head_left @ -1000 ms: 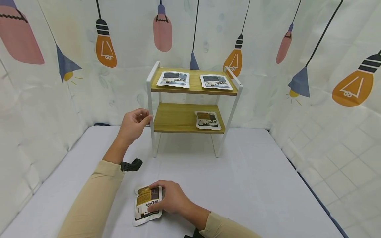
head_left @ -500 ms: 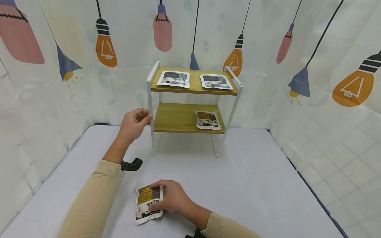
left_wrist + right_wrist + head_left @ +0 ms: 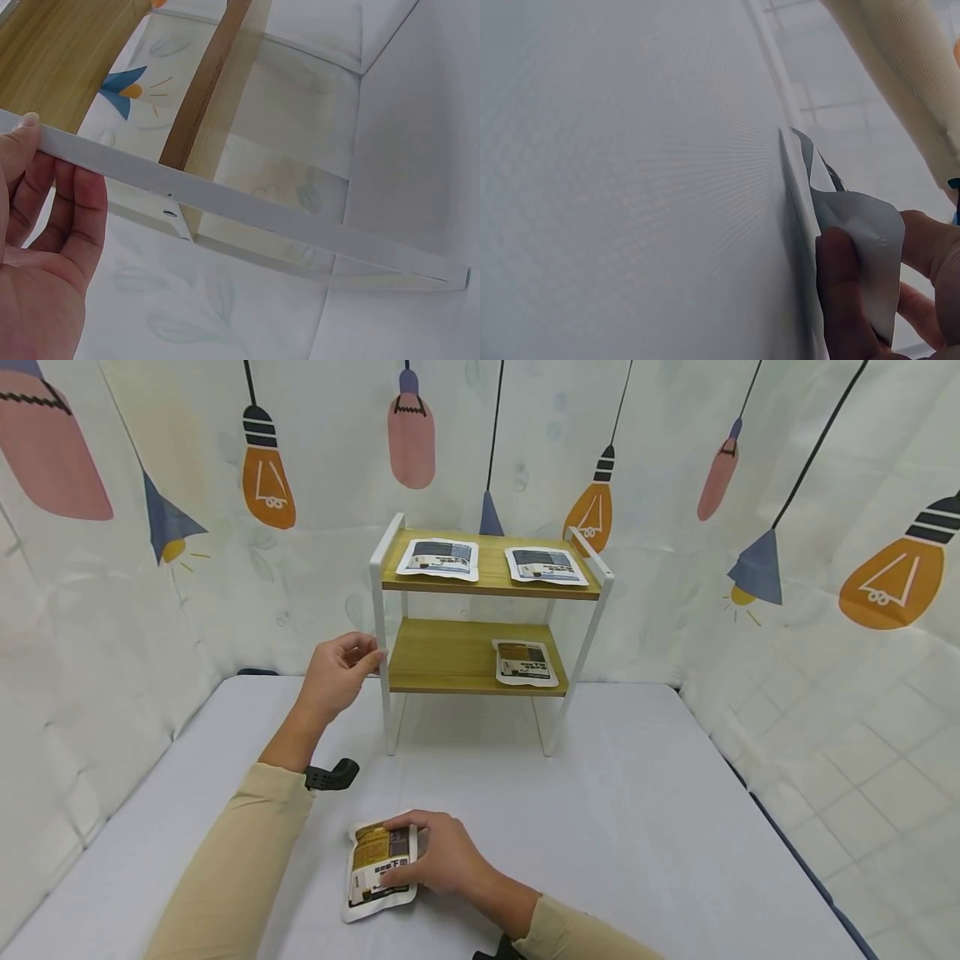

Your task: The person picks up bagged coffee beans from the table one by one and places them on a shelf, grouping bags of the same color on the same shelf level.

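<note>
A white two-tier shelf rack (image 3: 435, 652) with wooden boards stands at the back of the table. My left hand (image 3: 341, 675) pinches its left upright between thumb and fingers; the left wrist view shows the thumb over the white upright (image 3: 300, 222) and the fingertips beneath. At the front, my right hand (image 3: 446, 860) grips a white-edged foil pouch (image 3: 367, 868) with a brown-and-gold printed front, thumb and fingers across its right side. In the right wrist view, the pouch's plain silvery back (image 3: 874, 240) faces the camera, bent slightly, close to the tablecloth.
Two blue-printed pouches, a left one (image 3: 438, 560) and a right one (image 3: 546, 566), lie on the top board. A brown-printed pouch (image 3: 525, 663) lies at the right of the lower board. White tablecloth (image 3: 637, 810) spreads around; patterned curtains (image 3: 322, 460) enclose the table.
My right hand has shifted the pouch slightly to the right and away from me. The left hand keeps its place on the upright, and the rack has not moved.
</note>
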### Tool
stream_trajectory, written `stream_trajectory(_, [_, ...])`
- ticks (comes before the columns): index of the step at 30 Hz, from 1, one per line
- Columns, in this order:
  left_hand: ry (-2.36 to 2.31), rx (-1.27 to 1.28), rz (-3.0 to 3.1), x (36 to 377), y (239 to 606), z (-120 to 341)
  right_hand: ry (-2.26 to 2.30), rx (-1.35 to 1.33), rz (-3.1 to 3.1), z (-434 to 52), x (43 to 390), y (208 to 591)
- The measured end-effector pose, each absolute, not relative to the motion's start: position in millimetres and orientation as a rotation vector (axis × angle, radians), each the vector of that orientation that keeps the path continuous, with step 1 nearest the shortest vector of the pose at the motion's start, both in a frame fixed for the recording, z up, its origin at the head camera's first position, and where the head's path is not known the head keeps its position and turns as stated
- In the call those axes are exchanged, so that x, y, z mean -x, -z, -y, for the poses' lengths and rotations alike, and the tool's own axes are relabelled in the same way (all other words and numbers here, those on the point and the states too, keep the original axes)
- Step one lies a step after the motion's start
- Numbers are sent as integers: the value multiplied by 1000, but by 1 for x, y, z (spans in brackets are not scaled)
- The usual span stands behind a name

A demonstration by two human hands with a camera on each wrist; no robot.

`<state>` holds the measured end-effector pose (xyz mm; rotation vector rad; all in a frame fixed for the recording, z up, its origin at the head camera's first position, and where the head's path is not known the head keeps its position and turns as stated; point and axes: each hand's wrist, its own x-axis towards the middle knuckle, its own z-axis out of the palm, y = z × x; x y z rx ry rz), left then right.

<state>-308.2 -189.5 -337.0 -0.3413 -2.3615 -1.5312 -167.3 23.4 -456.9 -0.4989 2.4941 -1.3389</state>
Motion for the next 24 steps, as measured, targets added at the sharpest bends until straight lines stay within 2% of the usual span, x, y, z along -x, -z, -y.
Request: stream_trajectory(24, [1522,381,2358,307,335,190,1434,441,-2482,-39,177,449])
